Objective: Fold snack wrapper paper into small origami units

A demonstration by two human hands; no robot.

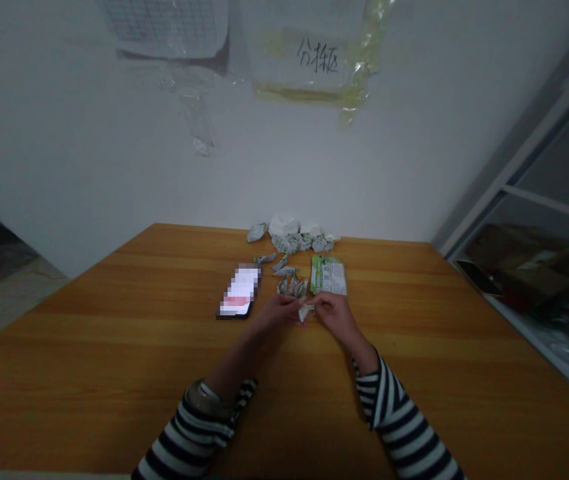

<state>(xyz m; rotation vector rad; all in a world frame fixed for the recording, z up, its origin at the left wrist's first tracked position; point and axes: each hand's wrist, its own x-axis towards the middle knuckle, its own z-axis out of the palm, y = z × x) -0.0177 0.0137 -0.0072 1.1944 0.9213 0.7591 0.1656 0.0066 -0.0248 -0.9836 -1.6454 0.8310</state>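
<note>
Over the middle of the wooden table, my left hand and my right hand meet around a small white-and-green folded packet. Both hands have their fingers closed on it; its exact kind is too small to tell. Just beyond my left hand lies a cluster of small crumpled printed packets. Several loose printed twists lie farther back. A flat green-and-white printed pouch rests beyond my right hand.
Left of my hands lies a phone with its screen lit. Crumpled printed packets and white wads line the table's back edge by the wall. Cardboard boxes stand on a shelf at right. The wooden table spans the front.
</note>
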